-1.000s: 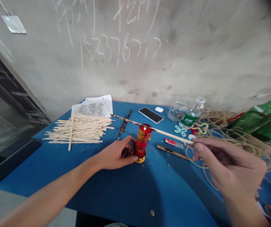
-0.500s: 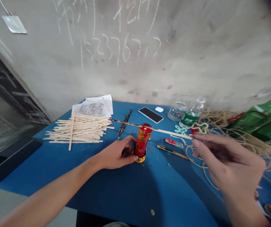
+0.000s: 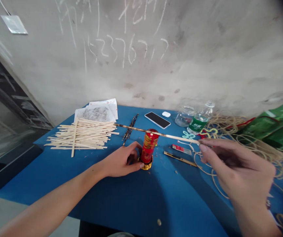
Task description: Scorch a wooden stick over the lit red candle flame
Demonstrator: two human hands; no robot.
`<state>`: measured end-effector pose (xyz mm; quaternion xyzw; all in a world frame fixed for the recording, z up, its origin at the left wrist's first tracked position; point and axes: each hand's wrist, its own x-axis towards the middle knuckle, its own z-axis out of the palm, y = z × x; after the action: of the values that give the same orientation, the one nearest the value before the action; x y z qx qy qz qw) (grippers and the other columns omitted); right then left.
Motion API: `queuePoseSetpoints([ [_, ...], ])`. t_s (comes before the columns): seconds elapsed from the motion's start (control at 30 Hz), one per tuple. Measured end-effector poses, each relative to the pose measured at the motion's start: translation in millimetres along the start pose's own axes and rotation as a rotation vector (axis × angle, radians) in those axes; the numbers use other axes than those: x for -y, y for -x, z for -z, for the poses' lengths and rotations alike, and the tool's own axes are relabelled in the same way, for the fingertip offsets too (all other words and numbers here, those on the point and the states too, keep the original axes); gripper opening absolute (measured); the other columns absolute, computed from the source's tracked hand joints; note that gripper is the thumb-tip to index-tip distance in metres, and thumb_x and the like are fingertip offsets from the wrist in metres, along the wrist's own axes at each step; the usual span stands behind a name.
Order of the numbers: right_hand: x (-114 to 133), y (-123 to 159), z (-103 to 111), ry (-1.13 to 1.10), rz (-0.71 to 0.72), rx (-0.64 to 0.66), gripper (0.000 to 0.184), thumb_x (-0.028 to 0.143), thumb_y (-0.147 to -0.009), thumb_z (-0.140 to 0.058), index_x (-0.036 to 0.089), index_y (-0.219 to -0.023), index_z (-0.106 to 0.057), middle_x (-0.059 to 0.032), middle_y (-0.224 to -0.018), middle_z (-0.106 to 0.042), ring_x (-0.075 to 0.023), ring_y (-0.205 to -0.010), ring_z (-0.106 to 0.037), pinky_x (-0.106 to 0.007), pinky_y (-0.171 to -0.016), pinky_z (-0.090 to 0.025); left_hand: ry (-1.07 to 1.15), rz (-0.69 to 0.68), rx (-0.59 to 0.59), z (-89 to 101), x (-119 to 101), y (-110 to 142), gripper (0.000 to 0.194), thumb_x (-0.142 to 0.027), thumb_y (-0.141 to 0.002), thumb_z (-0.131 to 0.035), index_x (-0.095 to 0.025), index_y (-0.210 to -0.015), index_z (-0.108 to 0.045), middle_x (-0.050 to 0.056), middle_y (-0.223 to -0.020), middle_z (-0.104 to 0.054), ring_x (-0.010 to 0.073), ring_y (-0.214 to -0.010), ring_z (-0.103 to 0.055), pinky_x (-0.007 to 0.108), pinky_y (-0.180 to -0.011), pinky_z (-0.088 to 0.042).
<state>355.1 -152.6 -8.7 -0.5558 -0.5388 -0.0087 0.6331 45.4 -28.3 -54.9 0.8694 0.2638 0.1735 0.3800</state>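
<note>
A red and gold candle [image 3: 149, 148] stands lit on a gold base in the middle of the blue table [image 3: 87, 184]. My left hand [image 3: 121, 160] is curled round its base and steadies it. My right hand [image 3: 232, 166] pinches the near end of a long thin stick [image 3: 171, 136]. The stick lies almost level across the candle's top, over the flame. Its far left part is scorched dark and reaches towards a pile of pale sticks [image 3: 82, 136].
Behind the candle lie two burnt sticks [image 3: 130, 128], a black phone [image 3: 157, 119], a white earbud case [image 3: 166, 114], a glass jar [image 3: 184, 116] and a plastic bottle [image 3: 200, 120]. A red lighter [image 3: 182, 149] and coiled cord [image 3: 242, 135] sit at the right. Papers [image 3: 99, 112] lie near the wall.
The right hand has lifted slightly and shifted left, lowering the stick's far end so the stick now lies flatter over the flame. The left hand and candle have stayed put.
</note>
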Motion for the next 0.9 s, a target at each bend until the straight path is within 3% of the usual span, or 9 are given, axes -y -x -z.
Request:
queuePoseSetpoints([
  [0.13,-1.9,-0.9,0.4,-0.019,0.007,-0.026,0.015,0.03,-0.084,-0.095,0.028,-0.099,-0.091,-0.0027,-0.092,-0.086,-0.0174,-0.063,-0.072,-0.032,-0.057,-0.061,0.004,0.001,-0.004,0.2,-0.2,0.1,0.039,-0.054,-0.106,-0.07,-0.025,-0.125,-0.053,-0.001,-0.084,-0.071,0.0185,-0.069,-0.065,0.031,-0.063,-0.043],
  [0.9,-8.9,-3.1,3.6,-0.026,-0.024,0.025,0.011,0.029,-0.088,-0.093,0.028,-0.098,-0.089,-0.002,-0.102,-0.085,-0.0166,-0.071,-0.074,-0.033,-0.063,-0.058,-0.008,0.004,0.002,0.8,-1.1,0.3,0.038,-0.053,-0.106,-0.069,-0.024,-0.127,-0.054,-0.001,-0.085,-0.073,0.0186,-0.07,-0.066,0.031,-0.063,-0.044],
])
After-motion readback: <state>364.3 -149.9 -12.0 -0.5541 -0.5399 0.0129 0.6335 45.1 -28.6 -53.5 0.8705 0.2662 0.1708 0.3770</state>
